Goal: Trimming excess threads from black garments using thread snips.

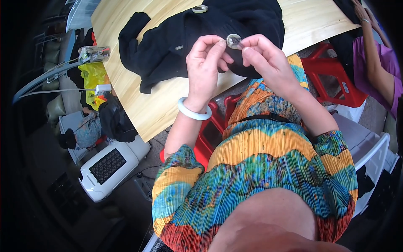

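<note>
A round pale button (233, 40) with a dark middle is held up over a black knit garment (168, 63). My left hand (204, 61) pinches the button's left edge between thumb and forefinger. A white bangle (194, 110) circles that wrist. Close against the button's right side, my right hand (266, 59) has thumb and forefinger pressed together on a small dark bit, too small to name. Farther up the garment lies another pale round button (200, 9). One sleeve (133, 35) stretches to the left, and part of the garment hangs over the table's near edge.
The light wooden table (126, 103) has a corner pointing toward me. Red plastic stools (336, 75) stand beside it. At right is another person's arm (373, 50) and purple top. A white machine-like case (111, 168), a yellow bag (93, 80) and a clear container (94, 53) are left.
</note>
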The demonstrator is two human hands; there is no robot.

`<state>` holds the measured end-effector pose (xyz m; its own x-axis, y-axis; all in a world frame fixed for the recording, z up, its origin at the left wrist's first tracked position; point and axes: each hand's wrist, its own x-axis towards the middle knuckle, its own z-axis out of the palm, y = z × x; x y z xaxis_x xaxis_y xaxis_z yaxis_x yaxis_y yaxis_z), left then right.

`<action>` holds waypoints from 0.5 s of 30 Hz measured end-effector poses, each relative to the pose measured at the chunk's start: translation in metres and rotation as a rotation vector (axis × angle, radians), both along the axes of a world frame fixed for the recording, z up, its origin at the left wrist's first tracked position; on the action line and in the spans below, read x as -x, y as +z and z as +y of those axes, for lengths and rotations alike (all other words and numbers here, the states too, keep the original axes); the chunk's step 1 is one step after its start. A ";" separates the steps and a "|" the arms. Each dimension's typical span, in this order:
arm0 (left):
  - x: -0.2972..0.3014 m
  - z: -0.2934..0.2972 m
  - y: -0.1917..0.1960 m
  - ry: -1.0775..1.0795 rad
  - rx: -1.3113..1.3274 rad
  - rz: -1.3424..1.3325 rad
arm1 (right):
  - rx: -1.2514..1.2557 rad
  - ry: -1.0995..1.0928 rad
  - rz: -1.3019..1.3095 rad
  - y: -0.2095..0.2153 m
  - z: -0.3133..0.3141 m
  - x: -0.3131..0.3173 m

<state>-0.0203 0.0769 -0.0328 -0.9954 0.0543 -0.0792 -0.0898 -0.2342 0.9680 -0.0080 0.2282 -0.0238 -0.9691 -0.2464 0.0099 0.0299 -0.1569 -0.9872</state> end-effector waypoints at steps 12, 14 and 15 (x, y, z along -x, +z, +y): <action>0.001 -0.007 0.013 -0.111 -0.057 -0.098 | 0.040 0.165 -0.326 0.003 0.004 -0.002; 0.000 -0.007 0.013 -0.123 -0.043 -0.097 | 0.081 0.169 -0.345 0.001 0.004 -0.002; 0.000 -0.006 0.012 -0.125 -0.051 -0.081 | 0.100 0.172 -0.345 0.000 0.005 -0.001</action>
<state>-0.0204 0.0712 -0.0211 -0.9710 0.1839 -0.1531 -0.1990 -0.2653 0.9434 -0.0065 0.2327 -0.0239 -0.8644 -0.4194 -0.2773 0.3916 -0.2157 -0.8945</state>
